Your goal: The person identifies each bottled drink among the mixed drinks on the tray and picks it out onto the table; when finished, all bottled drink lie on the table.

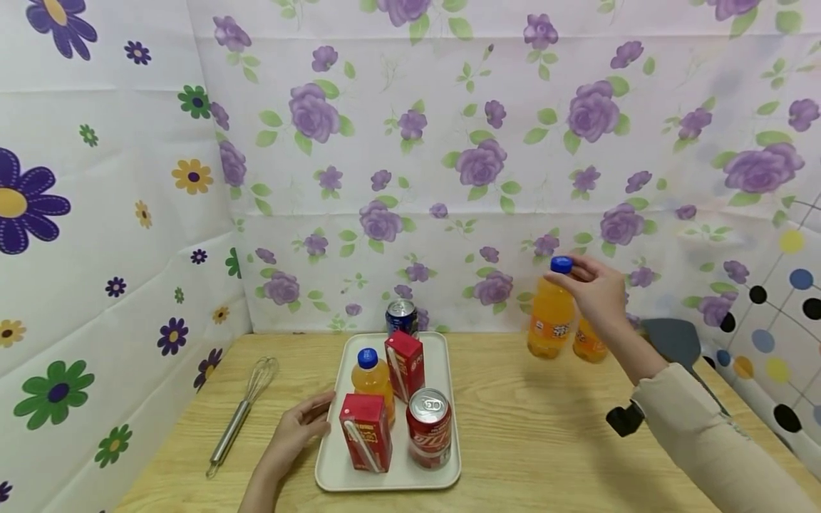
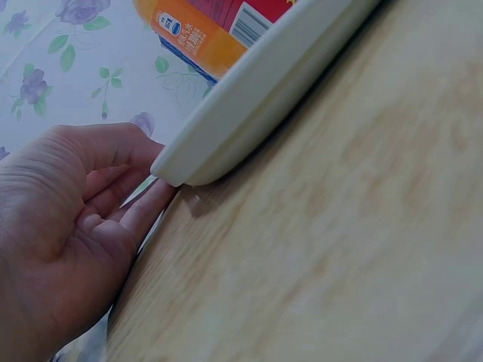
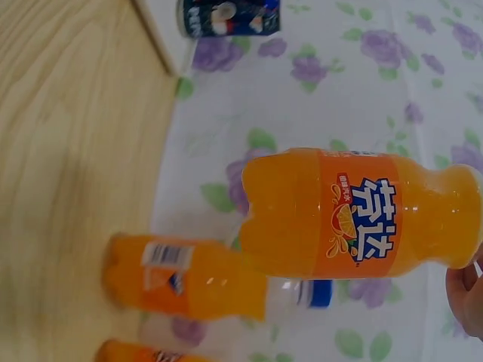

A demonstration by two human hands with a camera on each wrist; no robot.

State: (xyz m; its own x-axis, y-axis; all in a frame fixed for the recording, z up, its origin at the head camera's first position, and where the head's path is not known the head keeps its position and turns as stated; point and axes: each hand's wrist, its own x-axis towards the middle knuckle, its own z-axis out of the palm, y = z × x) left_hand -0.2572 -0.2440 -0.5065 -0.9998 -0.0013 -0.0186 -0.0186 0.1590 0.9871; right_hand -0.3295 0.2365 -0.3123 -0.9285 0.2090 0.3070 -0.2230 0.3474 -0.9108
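My right hand [image 1: 593, 288] grips an orange soda bottle [image 1: 550, 313] by its neck, just below the blue cap. The bottle hangs upright above the table near the back curtain; in the right wrist view only fingertips show at its neck. At the cream tray's [image 1: 442, 356] left edge, my left hand [image 2: 83, 219] holds the rim between thumb and fingers. On the tray stand another orange soda bottle [image 1: 375, 377], two red drink boxes with straws, one in front [image 1: 367, 434] and one behind [image 1: 405, 367], a red soda can [image 1: 430, 431] and a dark blue Pepsi can [image 1: 401, 317].
Beside the lifted bottle, another orange soda bottle [image 3: 189, 275] stands on the table, with part of one more [image 3: 143, 352] below it in the right wrist view. A whisk [image 1: 240, 420] lies left of the tray. A dark spatula [image 1: 676, 342] lies at the right, partly behind my sleeve.
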